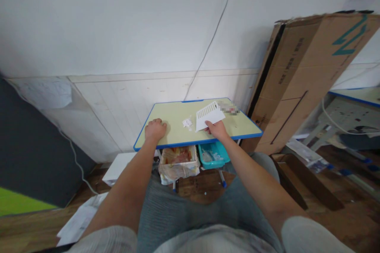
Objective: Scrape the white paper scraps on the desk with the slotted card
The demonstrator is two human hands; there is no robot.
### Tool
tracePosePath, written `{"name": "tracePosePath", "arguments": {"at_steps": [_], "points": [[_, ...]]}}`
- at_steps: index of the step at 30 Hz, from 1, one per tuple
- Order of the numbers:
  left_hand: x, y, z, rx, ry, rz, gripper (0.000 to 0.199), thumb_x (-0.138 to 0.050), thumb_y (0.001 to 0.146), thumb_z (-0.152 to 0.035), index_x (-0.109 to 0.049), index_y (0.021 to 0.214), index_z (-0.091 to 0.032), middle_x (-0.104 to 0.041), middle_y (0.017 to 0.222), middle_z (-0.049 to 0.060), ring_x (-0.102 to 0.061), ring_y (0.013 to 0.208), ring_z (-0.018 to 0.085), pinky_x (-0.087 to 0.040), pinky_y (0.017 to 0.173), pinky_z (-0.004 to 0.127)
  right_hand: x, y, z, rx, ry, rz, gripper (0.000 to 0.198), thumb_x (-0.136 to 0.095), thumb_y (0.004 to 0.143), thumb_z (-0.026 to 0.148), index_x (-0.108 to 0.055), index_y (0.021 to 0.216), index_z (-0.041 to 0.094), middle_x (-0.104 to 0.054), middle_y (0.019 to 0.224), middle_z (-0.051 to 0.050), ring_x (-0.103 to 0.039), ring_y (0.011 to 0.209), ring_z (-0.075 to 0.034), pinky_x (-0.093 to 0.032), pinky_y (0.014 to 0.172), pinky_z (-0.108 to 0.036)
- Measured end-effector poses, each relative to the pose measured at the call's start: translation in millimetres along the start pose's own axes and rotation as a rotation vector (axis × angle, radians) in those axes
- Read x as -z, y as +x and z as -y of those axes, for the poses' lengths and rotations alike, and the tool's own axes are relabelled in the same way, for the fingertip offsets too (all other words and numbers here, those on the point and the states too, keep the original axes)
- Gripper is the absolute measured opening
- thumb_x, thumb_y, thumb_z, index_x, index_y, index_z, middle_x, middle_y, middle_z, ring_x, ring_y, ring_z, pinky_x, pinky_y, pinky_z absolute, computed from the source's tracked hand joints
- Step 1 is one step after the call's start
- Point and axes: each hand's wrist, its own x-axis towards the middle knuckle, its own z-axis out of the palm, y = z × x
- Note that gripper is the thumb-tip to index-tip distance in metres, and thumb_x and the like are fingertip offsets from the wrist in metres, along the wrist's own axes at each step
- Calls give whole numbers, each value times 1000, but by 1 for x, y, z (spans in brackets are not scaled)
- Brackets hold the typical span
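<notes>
At far left, a dark grey flat panel [35,138] stands above the wood-grain floor, with a smooth lime-green strip [20,202] along its lower part. Crumpled white sheeting [78,219] lies on the floor, followed by a white, straight-edged box [117,166]. The left hand [155,129] rests near the left end of a small table [175,136], which has a smooth, pale yellow top and a blue edge band. Its fingers are bent and drawn close together; whether anything lies beneath them cannot be told. Below the table is a rectangular basket [178,172] with a wrinkled, patterned lining draped over its rim. Small, irregular white paper scraps [187,122] lie in a loose cluster on the tabletop, between the hands. To their right, a thin, flat white card [209,116] is tilted over the table, a row of narrow slots or bars along its far edge. A glossy turquoise plastic basin [216,164] sits underneath, holding pale fragments. The right hand [216,129] pinches the card by its near edge. Beyond it, an item [229,108] on the tabletop is pixelated and unidentifiable. A tall, brown corrugated carton [299,67] with teal print leans at right.
</notes>
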Motion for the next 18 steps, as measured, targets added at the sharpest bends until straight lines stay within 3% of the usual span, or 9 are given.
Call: {"name": "tracePosePath", "arguments": {"at_steps": [8,18], "points": [[1,-2,-2,-1,13,12,53,-47,117,-36,-77,150,-7,-76,158,28,-70,151,42,-59,122,51,24,-12,-1,-10,21,6,22,-84,87,34,-69,73,26,-74,60,-3,-64,52,-21,-56,55,-32],[-3,1,-2,0,-13,4,55,-48,117,-38,-76,152,-7,-75,159,28,-69,151,43,-57,121,51,43,-10,-1,-32,87,-42,18,-78,80,35,-65,72,26,-66,54,0,-55,47,-18,-46,47,-28]]}}
